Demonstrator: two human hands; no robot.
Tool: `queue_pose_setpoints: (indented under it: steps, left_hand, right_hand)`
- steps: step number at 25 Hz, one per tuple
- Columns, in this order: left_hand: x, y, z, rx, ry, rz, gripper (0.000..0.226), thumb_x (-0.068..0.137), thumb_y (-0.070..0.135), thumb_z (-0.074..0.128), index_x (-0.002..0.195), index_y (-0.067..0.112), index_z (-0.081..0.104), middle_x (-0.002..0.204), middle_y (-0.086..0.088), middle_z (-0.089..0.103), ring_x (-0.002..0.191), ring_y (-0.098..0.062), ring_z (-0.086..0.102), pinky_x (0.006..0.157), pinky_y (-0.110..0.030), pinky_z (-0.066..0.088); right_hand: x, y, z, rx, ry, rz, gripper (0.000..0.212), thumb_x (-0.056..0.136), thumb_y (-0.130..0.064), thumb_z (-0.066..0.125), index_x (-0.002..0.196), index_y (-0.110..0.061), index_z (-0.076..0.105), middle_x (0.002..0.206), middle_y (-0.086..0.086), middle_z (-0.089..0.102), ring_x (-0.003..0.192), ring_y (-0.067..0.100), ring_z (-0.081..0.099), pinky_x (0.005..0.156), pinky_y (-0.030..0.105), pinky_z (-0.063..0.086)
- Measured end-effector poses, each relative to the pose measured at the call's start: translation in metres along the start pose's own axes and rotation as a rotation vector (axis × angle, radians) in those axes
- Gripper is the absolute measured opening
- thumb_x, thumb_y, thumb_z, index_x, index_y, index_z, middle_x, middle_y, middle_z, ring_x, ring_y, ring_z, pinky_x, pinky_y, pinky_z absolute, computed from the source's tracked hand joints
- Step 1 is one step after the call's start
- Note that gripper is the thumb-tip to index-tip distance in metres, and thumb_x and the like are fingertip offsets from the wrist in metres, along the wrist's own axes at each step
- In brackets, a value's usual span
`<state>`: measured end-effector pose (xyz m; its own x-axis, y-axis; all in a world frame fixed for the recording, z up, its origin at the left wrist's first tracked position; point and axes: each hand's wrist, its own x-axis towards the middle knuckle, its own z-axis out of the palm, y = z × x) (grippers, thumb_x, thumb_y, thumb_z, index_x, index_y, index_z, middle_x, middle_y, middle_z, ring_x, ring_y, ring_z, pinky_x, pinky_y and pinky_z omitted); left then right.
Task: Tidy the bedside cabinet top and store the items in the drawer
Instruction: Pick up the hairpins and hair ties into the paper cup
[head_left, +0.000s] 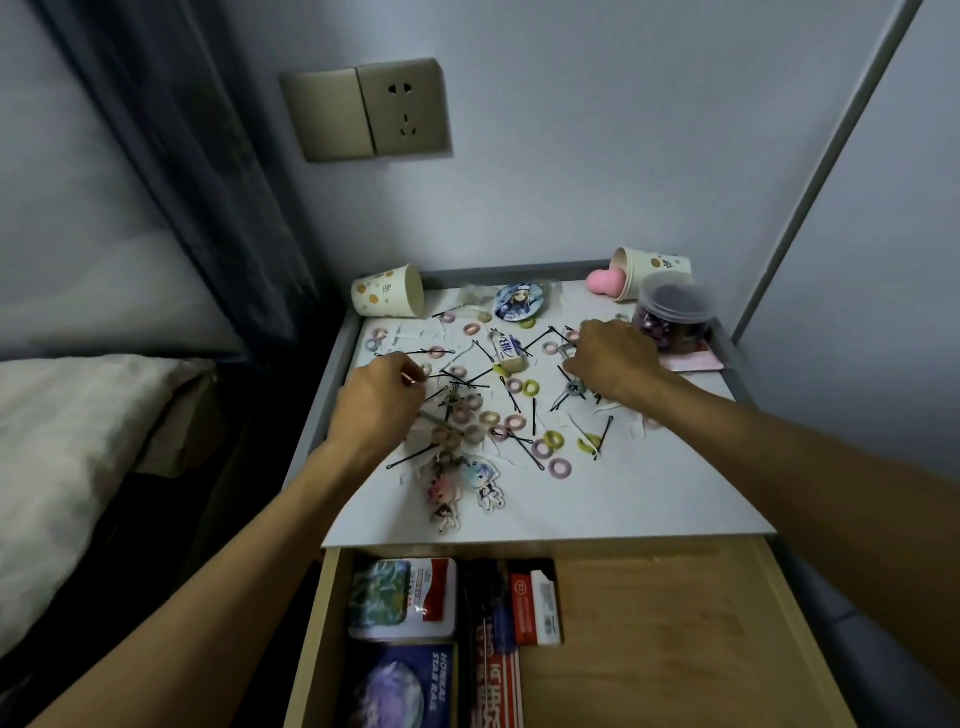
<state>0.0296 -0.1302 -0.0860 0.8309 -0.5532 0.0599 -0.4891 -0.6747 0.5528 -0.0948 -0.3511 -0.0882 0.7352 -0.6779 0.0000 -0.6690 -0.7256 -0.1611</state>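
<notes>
White cabinet top (597, 504) carries scattered hair ties (560, 467) and black pins (534, 415). Our left hand (376, 402) pinches a hairpin (414, 382) in its fingers on the left side. Our right hand (615, 364) curls its fingers downward near the jar (675, 317), and we cannot tell what they grip. The drawer (660, 623) stands open below.

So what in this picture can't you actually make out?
Head view only.
Right hand: its own back hides the fingertips, so any grip is unclear.
Left hand: curled fingers hide what they touch.
Plastic jar: blurred, contents unreadable.
Drawer: near end cut off by the bottom edge.
Right paper cup: pink heart sponge sits in its mouth, hiding the inside.
</notes>
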Motion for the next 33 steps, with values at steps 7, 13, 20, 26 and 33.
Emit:
queue_pose_setpoints:
  steps: [7,13,20,26,33]
  left_hand:
    - [0.003,0.000,0.013,0.055,-0.042,0.078,0.014,0.089,0.016,0.061,0.100,0.018,0.068,0.100,-0.004,0.070,0.092,-0.025,0.064,0.078,-0.035,0.053]
    - [0.002,0.008,0.028,0.149,-0.100,0.126,0.015,0.089,0.018,0.064,0.103,0.016,0.067,0.103,-0.009,0.069,0.090,-0.027,0.063,0.071,-0.032,0.050]
    - [-0.023,-0.012,-0.002,-0.299,0.004,-0.067,0.014,0.089,0.008,0.063,0.096,0.016,0.072,0.092,0.000,0.071,0.082,-0.015,0.064,0.067,-0.022,0.045]
    - [-0.035,-0.049,-0.029,-0.091,0.095,-0.112,0.012,0.089,0.010,0.067,0.099,0.015,0.069,0.092,-0.001,0.067,0.087,-0.016,0.062,0.071,-0.022,0.042]
    - [-0.009,-0.030,0.005,0.180,0.046,0.261,0.017,0.088,0.011,0.066,0.104,0.016,0.070,0.101,-0.008,0.065,0.090,-0.030,0.064,0.074,-0.037,0.052]
  right_hand:
    - [-0.001,0.000,-0.012,0.038,0.006,-0.070,0.012,0.095,-0.010,0.045,0.103,-0.007,0.054,0.106,0.017,0.065,0.094,0.036,0.060,0.069,0.035,0.044]
    - [-0.018,0.017,-0.017,0.431,0.024,-0.106,0.023,0.094,-0.015,0.053,0.113,-0.012,0.066,0.103,0.008,0.070,0.088,0.026,0.066,0.075,0.038,0.055]
    - [-0.062,-0.005,-0.011,0.782,-0.104,-0.071,0.013,0.092,-0.029,0.062,0.091,-0.019,0.070,0.076,-0.004,0.072,0.062,0.011,0.057,0.058,0.026,0.040]
    - [-0.077,-0.035,-0.007,0.803,-0.171,-0.116,0.017,0.090,-0.028,0.065,0.086,-0.013,0.071,0.072,-0.014,0.064,0.048,-0.009,0.051,0.053,0.020,0.034]
    - [-0.077,-0.056,-0.006,0.841,-0.155,-0.132,0.008,0.087,-0.027,0.070,0.087,-0.020,0.067,0.069,-0.007,0.067,0.058,-0.001,0.059,0.055,0.015,0.040]
